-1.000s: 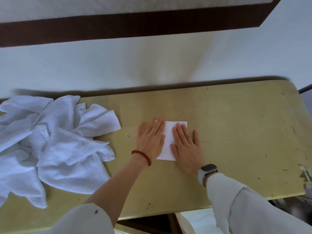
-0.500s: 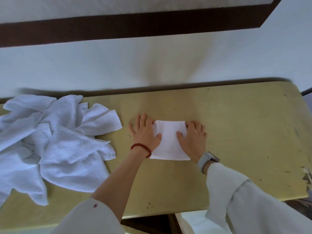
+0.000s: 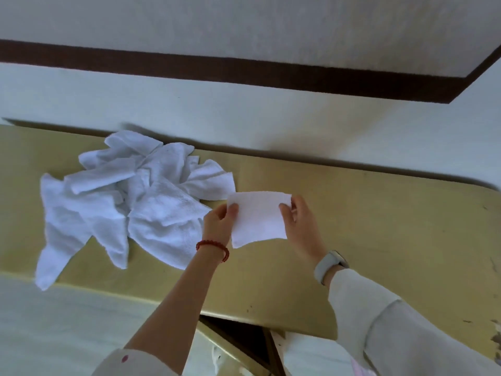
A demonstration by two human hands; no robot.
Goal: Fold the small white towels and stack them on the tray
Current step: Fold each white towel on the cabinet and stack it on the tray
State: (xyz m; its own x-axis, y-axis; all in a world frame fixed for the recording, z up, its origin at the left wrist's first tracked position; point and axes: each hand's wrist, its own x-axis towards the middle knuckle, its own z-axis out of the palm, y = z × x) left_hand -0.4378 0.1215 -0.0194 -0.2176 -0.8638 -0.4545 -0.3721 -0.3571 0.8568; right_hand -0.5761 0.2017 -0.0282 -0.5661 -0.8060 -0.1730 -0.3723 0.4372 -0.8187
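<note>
The folded towel (image 3: 259, 217) covers the fingers of both hands behind it: only the thumb of the left hand (image 3: 219, 226) shows on its front face, and the right hand (image 3: 301, 222) shows its thumb and the back of the palm, so the grip behind the cloth cannot be made out. How many layers the towel has cannot be told. In the towel pile (image 3: 130, 202) the pieces overlap, hiding their count and edges. The tabletop (image 3: 393, 240) is cut off at the left and right picture edges. Both sleeves run out of the bottom edge.
</note>
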